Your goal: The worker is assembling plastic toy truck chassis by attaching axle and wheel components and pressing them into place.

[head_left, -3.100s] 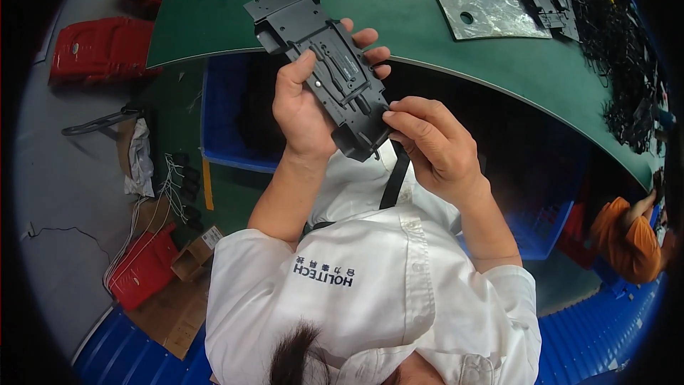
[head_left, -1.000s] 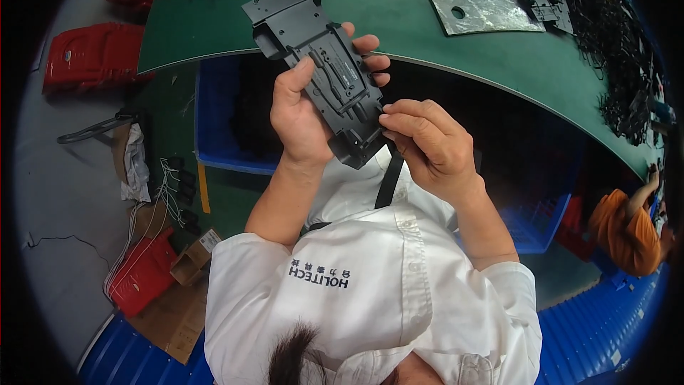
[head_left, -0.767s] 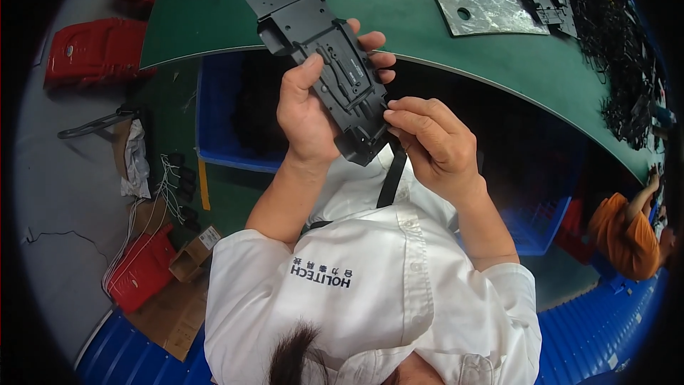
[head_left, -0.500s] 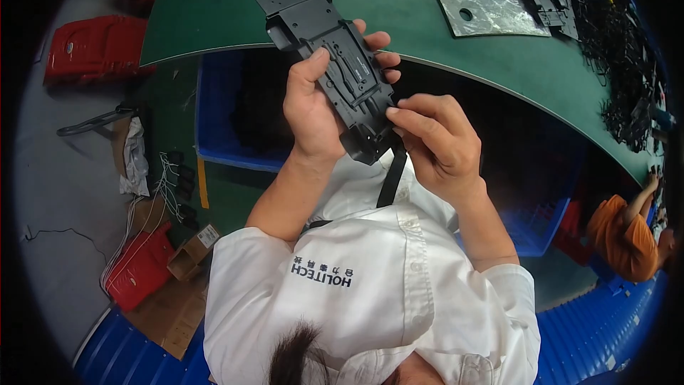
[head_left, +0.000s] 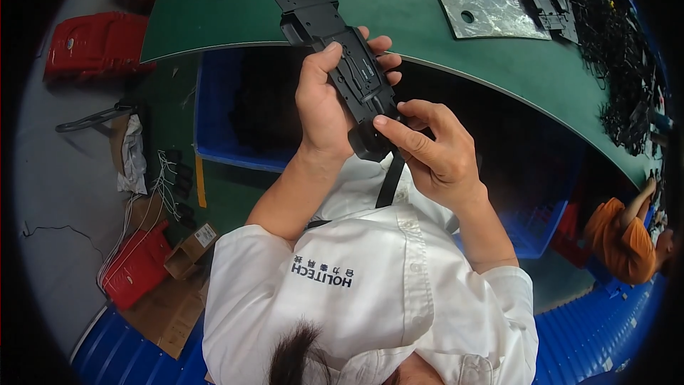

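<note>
A long black moulded plastic housing, with ribs, screw holes and a flared lower end, is held tilted in front of my chest, near the green table's edge. My left hand wraps around it from the left, thumb on its face and fingertips showing along its right edge. My right hand is closed at its lower right end, with one fingertip pressing on the face and another at the side edge. Whether a small part sits under those fingertips is hidden.
Across the green table lie a silvery sheet and a pile of black parts. Under it stands a blue crate. Red plastic chairs are at the left; a person in orange works at the far right.
The housing has shifted slightly right and turned a little in my left hand. My right fingers have moved left, from its side edge onto the face of its lower end.
</note>
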`<action>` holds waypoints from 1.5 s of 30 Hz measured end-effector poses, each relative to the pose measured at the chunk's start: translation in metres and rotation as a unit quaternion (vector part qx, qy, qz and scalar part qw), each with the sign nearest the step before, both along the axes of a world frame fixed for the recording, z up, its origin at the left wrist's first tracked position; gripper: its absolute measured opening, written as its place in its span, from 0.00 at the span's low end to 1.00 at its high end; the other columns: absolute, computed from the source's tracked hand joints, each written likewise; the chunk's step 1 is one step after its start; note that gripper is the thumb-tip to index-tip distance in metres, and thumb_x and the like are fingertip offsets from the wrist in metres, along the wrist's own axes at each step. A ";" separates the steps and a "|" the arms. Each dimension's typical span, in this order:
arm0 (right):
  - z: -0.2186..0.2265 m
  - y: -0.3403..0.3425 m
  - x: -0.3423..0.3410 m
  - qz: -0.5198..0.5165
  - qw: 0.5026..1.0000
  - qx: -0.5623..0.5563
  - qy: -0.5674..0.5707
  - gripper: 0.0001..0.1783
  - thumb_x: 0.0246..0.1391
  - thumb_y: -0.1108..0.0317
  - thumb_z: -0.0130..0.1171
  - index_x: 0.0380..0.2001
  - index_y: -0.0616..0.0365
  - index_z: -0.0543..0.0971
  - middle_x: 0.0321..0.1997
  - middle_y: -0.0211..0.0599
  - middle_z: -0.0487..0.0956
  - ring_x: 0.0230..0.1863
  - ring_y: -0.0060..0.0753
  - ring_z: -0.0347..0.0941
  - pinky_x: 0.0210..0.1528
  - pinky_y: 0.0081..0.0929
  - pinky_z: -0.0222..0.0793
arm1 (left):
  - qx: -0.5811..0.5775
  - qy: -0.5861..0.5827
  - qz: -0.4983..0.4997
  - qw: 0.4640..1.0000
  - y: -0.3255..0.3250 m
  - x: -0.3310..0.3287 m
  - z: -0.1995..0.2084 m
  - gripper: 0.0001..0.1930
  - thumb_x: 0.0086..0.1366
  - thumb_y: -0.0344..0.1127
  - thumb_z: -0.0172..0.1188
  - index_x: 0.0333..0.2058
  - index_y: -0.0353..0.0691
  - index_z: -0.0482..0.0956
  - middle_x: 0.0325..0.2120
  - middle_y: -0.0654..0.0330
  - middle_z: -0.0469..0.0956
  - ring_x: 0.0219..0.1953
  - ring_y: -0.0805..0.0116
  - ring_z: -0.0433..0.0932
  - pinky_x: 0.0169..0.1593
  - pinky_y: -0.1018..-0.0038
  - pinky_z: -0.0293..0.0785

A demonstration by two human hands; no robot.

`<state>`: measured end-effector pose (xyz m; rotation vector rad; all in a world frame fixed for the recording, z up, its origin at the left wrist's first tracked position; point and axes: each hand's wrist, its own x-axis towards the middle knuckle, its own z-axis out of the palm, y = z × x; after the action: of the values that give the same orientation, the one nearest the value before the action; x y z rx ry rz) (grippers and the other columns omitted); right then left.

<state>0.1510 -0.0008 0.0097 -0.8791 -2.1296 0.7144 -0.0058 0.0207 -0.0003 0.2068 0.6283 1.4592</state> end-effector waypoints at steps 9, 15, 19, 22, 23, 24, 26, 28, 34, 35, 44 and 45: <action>-0.001 -0.001 0.000 -0.020 0.999 -0.008 0.024 0.29 0.29 0.85 0.58 0.39 0.47 0.79 0.35 0.42 0.73 0.30 0.35 0.71 0.30 0.24 0.73 | -0.021 0.001 0.015 1.000 0.000 0.004 0.004 0.25 0.60 0.47 0.40 0.46 0.30 0.66 0.41 0.47 0.71 0.41 0.56 0.72 0.46 0.62 0.70; -0.002 0.001 0.003 -0.011 0.999 -0.015 0.030 0.28 0.30 0.83 0.59 0.40 0.49 0.79 0.36 0.43 0.73 0.31 0.35 0.72 0.30 0.25 0.73 | -0.048 -0.019 0.016 0.999 0.002 0.006 0.012 0.19 0.59 0.45 0.44 0.42 0.35 0.65 0.37 0.52 0.72 0.37 0.61 0.73 0.41 0.67 0.71; 0.005 0.002 0.006 0.012 0.997 -0.035 0.067 0.26 0.32 0.75 0.64 0.42 0.52 0.78 0.39 0.45 0.73 0.32 0.37 0.73 0.33 0.27 0.72 | -0.061 0.006 0.042 0.997 0.005 0.007 0.020 0.21 0.60 0.46 0.43 0.42 0.32 0.68 0.39 0.50 0.73 0.40 0.60 0.73 0.44 0.66 0.71; 0.010 0.001 0.003 -0.002 0.996 -0.039 0.074 0.28 0.31 0.67 0.69 0.43 0.54 0.76 0.42 0.47 0.72 0.32 0.39 0.73 0.35 0.28 0.72 | -0.056 0.020 0.066 0.996 0.009 0.010 0.023 0.19 0.60 0.45 0.46 0.40 0.33 0.69 0.37 0.52 0.73 0.38 0.62 0.73 0.43 0.67 0.71; 0.008 0.002 0.003 -0.004 0.997 -0.036 0.075 0.28 0.31 0.67 0.69 0.43 0.54 0.76 0.42 0.47 0.72 0.32 0.39 0.73 0.35 0.28 0.72 | -0.061 0.022 0.080 0.995 0.011 0.012 0.023 0.18 0.59 0.45 0.48 0.39 0.34 0.70 0.36 0.52 0.74 0.38 0.63 0.73 0.43 0.68 0.71; 0.004 0.001 0.002 -0.025 0.997 0.001 0.067 0.29 0.31 0.65 0.69 0.44 0.55 0.76 0.42 0.47 0.73 0.33 0.40 0.73 0.36 0.28 0.72 | -0.058 0.022 0.077 0.995 0.012 0.014 0.024 0.18 0.59 0.45 0.48 0.39 0.34 0.70 0.36 0.52 0.74 0.38 0.63 0.73 0.43 0.68 0.71; 0.000 0.002 0.002 -0.050 0.996 0.041 0.059 0.31 0.31 0.63 0.70 0.44 0.56 0.75 0.42 0.48 0.73 0.33 0.41 0.74 0.36 0.28 0.72 | -0.077 0.034 0.103 0.991 0.013 0.019 0.026 0.15 0.59 0.43 0.52 0.37 0.36 0.70 0.35 0.54 0.74 0.37 0.65 0.73 0.43 0.69 0.71; -0.002 0.002 0.004 -0.052 0.995 0.070 0.055 0.29 0.34 0.68 0.69 0.45 0.62 0.74 0.44 0.52 0.73 0.38 0.39 0.75 0.37 0.25 0.72 | -0.068 0.055 0.100 0.991 0.014 0.021 0.026 0.15 0.60 0.43 0.53 0.38 0.37 0.70 0.35 0.54 0.74 0.38 0.65 0.73 0.43 0.69 0.71; 0.004 0.003 0.011 -0.050 0.965 -0.107 0.235 0.25 0.42 0.76 0.64 0.46 0.68 0.71 0.42 0.44 0.74 0.37 0.29 0.75 0.37 0.24 0.74 | 0.069 0.094 0.006 0.993 0.009 0.016 0.025 0.17 0.64 0.39 0.50 0.47 0.35 0.67 0.43 0.52 0.71 0.47 0.60 0.70 0.50 0.68 0.68; 0.003 0.001 0.012 -0.047 0.929 -0.191 0.314 0.25 0.44 0.76 0.62 0.47 0.69 0.70 0.42 0.43 0.74 0.37 0.29 0.74 0.38 0.24 0.74 | 0.081 0.115 -0.008 0.990 0.007 0.016 0.026 0.17 0.64 0.38 0.49 0.48 0.35 0.66 0.44 0.51 0.70 0.48 0.59 0.70 0.51 0.68 0.67; -0.006 0.004 0.022 0.078 0.647 -0.517 0.555 0.25 0.58 0.62 0.48 0.52 0.69 0.63 0.46 0.46 0.73 0.43 0.35 0.74 0.45 0.32 0.74 | 0.000 0.210 -0.105 0.972 -0.012 0.016 0.029 0.13 0.63 0.39 0.53 0.29 0.32 0.77 0.24 0.60 0.78 0.25 0.77 0.76 0.30 0.83 0.72; -0.007 0.004 0.021 0.077 0.646 -0.518 0.556 0.25 0.58 0.62 0.48 0.52 0.69 0.63 0.46 0.46 0.73 0.43 0.35 0.74 0.45 0.32 0.74 | -0.002 0.210 -0.107 0.972 -0.012 0.013 0.027 0.13 0.63 0.39 0.53 0.29 0.32 0.77 0.24 0.60 0.78 0.25 0.77 0.76 0.30 0.83 0.72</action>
<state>0.1722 0.0031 0.0025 -0.4549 -0.5273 1.9961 0.0076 0.0089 0.0271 0.5743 0.9211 1.2122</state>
